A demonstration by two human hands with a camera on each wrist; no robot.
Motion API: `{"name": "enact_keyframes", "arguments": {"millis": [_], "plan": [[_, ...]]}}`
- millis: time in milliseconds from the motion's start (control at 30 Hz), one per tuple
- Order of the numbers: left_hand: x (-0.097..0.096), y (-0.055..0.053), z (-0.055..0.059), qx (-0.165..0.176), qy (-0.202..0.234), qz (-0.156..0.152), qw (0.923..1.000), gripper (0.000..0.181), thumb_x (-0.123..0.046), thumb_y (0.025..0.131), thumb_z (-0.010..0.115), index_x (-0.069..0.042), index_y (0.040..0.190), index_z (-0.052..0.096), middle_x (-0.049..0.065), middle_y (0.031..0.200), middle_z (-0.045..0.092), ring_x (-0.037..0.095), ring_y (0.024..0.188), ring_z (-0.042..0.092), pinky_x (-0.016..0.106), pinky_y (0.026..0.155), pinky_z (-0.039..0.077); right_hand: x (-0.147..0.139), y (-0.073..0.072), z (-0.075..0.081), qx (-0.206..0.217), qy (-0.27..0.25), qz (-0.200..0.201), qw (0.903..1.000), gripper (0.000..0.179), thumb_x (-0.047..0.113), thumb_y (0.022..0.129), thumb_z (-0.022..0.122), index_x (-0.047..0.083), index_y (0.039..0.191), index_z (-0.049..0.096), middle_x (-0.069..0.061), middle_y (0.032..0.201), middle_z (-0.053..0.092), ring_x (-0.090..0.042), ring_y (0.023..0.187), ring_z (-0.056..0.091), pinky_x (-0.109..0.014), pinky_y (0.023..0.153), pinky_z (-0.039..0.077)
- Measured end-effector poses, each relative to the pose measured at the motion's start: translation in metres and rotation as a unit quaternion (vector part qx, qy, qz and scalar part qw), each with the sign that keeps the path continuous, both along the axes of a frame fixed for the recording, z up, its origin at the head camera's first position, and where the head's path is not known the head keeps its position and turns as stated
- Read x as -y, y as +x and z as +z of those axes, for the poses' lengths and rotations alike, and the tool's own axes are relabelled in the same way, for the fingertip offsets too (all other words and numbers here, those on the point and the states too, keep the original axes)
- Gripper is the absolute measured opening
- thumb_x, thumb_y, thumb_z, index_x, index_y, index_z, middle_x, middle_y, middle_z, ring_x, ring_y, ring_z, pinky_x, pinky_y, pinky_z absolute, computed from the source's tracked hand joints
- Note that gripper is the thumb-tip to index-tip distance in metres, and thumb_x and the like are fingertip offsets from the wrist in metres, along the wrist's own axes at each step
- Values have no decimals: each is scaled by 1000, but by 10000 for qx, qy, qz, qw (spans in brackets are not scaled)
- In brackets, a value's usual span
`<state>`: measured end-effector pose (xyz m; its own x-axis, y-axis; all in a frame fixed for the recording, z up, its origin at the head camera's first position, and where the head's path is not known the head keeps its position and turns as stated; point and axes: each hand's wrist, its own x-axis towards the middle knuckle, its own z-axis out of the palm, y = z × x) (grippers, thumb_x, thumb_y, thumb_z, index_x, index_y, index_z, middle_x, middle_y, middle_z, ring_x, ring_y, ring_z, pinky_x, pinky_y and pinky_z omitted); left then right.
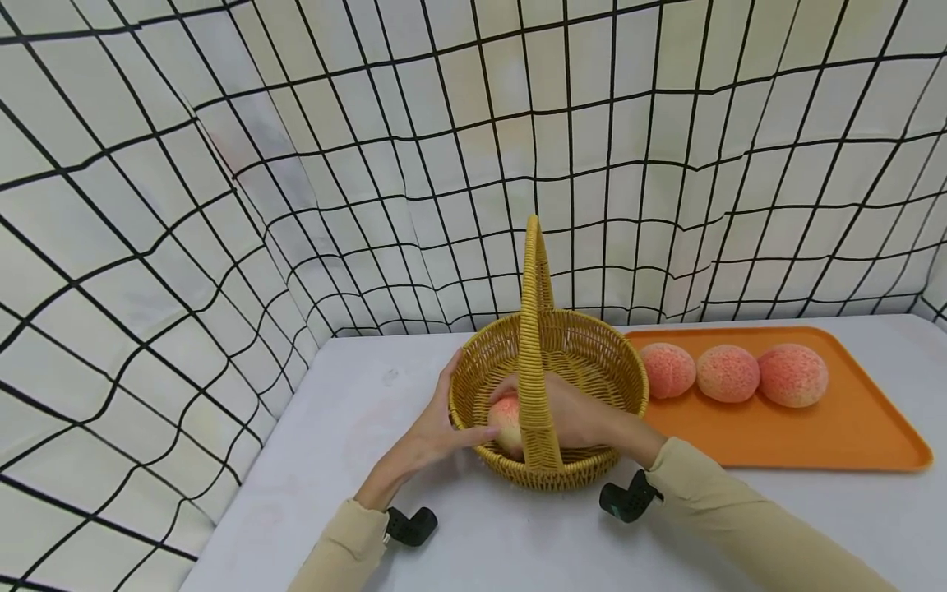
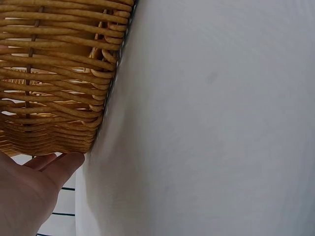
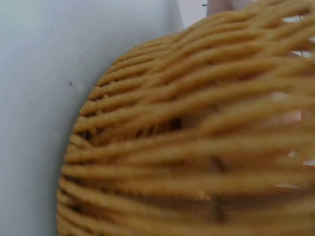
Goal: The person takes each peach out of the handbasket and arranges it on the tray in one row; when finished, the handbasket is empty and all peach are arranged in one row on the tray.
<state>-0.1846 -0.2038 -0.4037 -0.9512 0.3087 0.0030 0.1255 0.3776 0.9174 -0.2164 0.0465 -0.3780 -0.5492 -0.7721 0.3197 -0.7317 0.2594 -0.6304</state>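
A yellow-brown wicker basket [image 1: 592,471] with a tall hooped handle [image 1: 533,329] stands on the white table. My left hand [image 1: 429,429] holds its left side, fingers along the outside and thumb over the rim. In the left wrist view, fingertips of that hand [image 2: 34,187] touch the woven wall [image 2: 54,98] low down. Inside the basket, my right hand [image 1: 565,409] grips a pink and cream peach [image 1: 506,423] near the front left wall. The handle partly covers this hand and the peach. Blurred weave [image 3: 147,128] fills most of the right wrist view.
An orange tray [image 1: 814,444] lies right of the basket, close to its side. Three peaches [image 1: 728,374] sit in a row along its back left part. White walls with black netting [image 1: 473,148] rise behind and to the left of the table [image 1: 296,485].
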Motion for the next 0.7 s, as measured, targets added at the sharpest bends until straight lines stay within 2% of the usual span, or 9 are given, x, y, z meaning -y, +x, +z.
{"name": "enact_keyframes", "arguments": {"millis": [133, 200, 367, 433, 533, 600, 700], "plan": [[-1, 0, -2, 49, 137, 21, 9999, 125, -32, 83, 87, -27, 169, -3, 15, 173, 10, 39, 156, 22, 61, 123, 22, -15, 3, 12, -31, -28, -647, 9979, 53, 25, 82, 90, 8, 127, 68, -3, 122, 65, -21, 112, 60, -39, 94, 54], [-2, 0, -3, 71, 179, 37, 9998, 124, -30, 83, 87, -26, 169, -3, 16, 173, 10, 39, 156, 21, 61, 123, 23, -28, 7, 22, -83, -126, -992, 9950, 53, 21, 79, 92, 11, 126, 69, -3, 120, 64, -21, 109, 60, -39, 89, 56], [-2, 0, -5, 78, 142, 51, 9999, 124, -32, 83, 87, -26, 169, -3, 16, 173, 8, 40, 157, 18, 62, 123, 20, -79, 19, 50, -170, -374, -1653, 9854, 58, 15, 79, 92, 18, 131, 67, -4, 128, 61, -25, 112, 58, -40, 85, 57], [-2, 0, -5, 92, 126, 46, 9999, 125, -34, 83, 87, -26, 169, -3, 16, 174, 8, 40, 157, 17, 63, 123, 20, -105, 24, 59, -271, -434, -1893, 9806, 60, 14, 79, 93, 20, 133, 66, -2, 128, 61, -22, 112, 57, -34, 87, 57], [-3, -1, -5, 88, 107, 26, 9999, 125, -35, 83, 87, -26, 169, -3, 15, 174, 7, 40, 158, 16, 63, 123, 19, -148, 32, 64, -436, -418, -2398, 9689, 65, 11, 78, 94, 20, 136, 64, 3, 127, 59, -10, 107, 59, -19, 85, 53], [-4, -1, -5, 72, 108, 9, 9999, 124, -34, 83, 87, -25, 169, -3, 15, 174, 7, 40, 158, 16, 63, 124, 18, -179, 36, 63, -547, -412, -2789, 9579, 70, 7, 75, 95, 18, 136, 64, 8, 128, 58, -1, 104, 57, -10, 84, 48], [-5, -1, -4, 56, 97, -31, 9999, 124, -35, 83, 87, -26, 169, -3, 15, 174, 6, 39, 158, 16, 62, 124, 18, -221, 38, 55, -581, -479, -3358, 9389, 75, -2, 72, 94, 10, 138, 60, 19, 130, 54, 7, 103, 52, -2, 83, 41]]}}
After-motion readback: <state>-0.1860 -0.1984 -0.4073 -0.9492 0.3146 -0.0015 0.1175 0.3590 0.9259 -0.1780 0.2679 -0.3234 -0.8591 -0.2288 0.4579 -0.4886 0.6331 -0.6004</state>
